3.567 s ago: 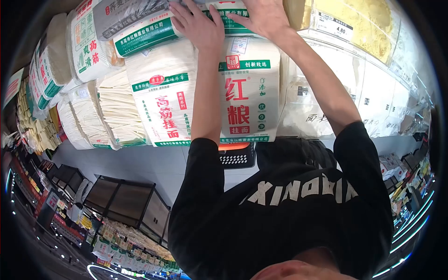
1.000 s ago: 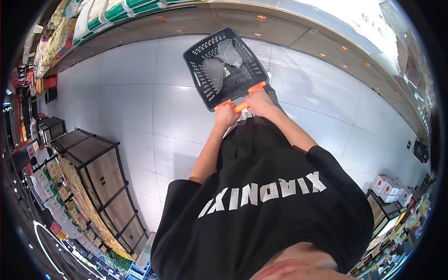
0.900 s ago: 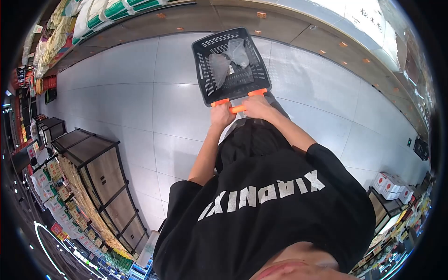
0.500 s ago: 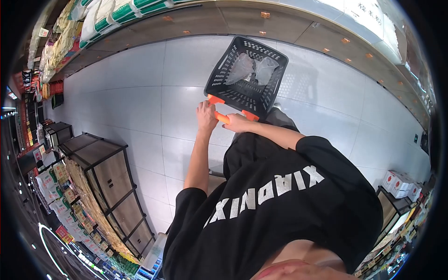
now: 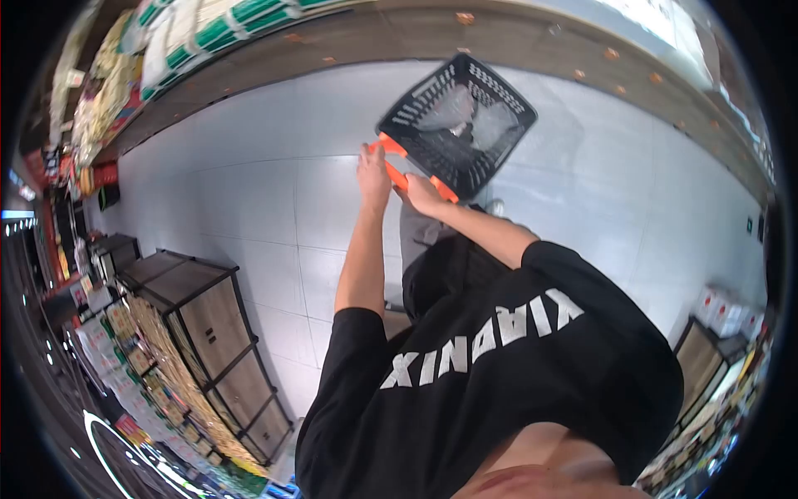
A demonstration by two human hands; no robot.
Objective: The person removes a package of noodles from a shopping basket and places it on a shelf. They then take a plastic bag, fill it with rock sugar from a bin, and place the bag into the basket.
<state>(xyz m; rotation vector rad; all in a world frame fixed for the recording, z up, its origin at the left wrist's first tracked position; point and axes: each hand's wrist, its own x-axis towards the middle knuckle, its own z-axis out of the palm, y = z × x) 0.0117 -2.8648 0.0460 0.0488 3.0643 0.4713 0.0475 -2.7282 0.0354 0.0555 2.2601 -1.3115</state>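
Both my hands are closed around the orange handle [image 5: 397,176] of a black plastic shopping basket [image 5: 406,131]. My left hand [image 5: 373,176] grips the handle's left end, near an orange bracket on the basket's rim. Close to the other bracket, my right hand [image 5: 423,195] wraps the handle's right end. Inside the basket lie clear plastic bags [image 5: 495,125] with something small and pale between them; their contents are blurred. The basket stands out in front of my legs, turned at an angle. Whether it rests on the floor cannot be made out.
Beyond the basket runs a long brown-fronted display counter [image 5: 349,56] with white and green packages [image 5: 220,35] on top. A wood-panelled shelf unit [image 5: 220,328] with black framing stands at left. White boxes [image 5: 725,312] sit on a stand at right. Grey tiles cover the floor [image 5: 249,183].
The basket has swung clockwise and shifted a little right and farther out. Both hands have moved slightly forward with the handle, keeping their grip.
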